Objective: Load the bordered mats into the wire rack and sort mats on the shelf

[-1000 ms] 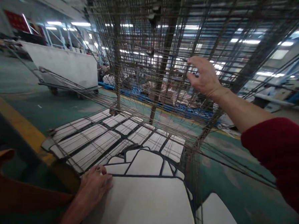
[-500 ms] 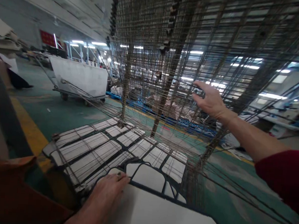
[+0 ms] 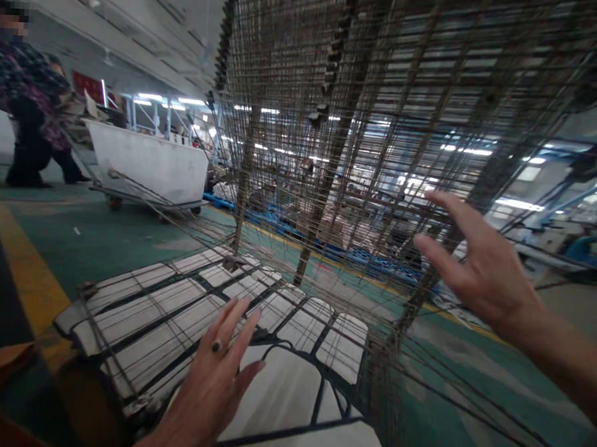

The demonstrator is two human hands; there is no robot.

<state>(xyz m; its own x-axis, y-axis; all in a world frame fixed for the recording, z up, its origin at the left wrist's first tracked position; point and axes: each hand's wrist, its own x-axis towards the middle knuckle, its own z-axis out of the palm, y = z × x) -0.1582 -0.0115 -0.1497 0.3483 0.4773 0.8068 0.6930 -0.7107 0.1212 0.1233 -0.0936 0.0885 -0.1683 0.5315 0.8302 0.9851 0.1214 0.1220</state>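
Note:
My left hand [image 3: 215, 366], with a ring on one finger, is open with its fingers stretched forward. It hovers over or rests lightly on a white sheet with dark dividing bands [image 3: 280, 389]; I cannot tell which. Beyond it, more white pieces with dark bands [image 3: 156, 313] lie under the thin bars of a lowered wire rack. Raised wire racks [image 3: 383, 128] stand stacked and tilted above these pieces. My right hand [image 3: 486, 267] is held in the air in front of those racks, thumb and fingers apart and holding nothing.
A white wheeled cart [image 3: 146, 165] stands on the green floor at the left, with people [image 3: 26, 116] beside it. Blue pallets [image 3: 371, 254] with stacked material lie behind the racks. An orange object [image 3: 0, 374] is at the lower left. Rack bars [image 3: 499, 401] extend to the right.
My left hand has spread its fingers and moved slightly left over the white sheet, which has shifted toward me. My right hand has drawn back right and down. People have come into view at left.

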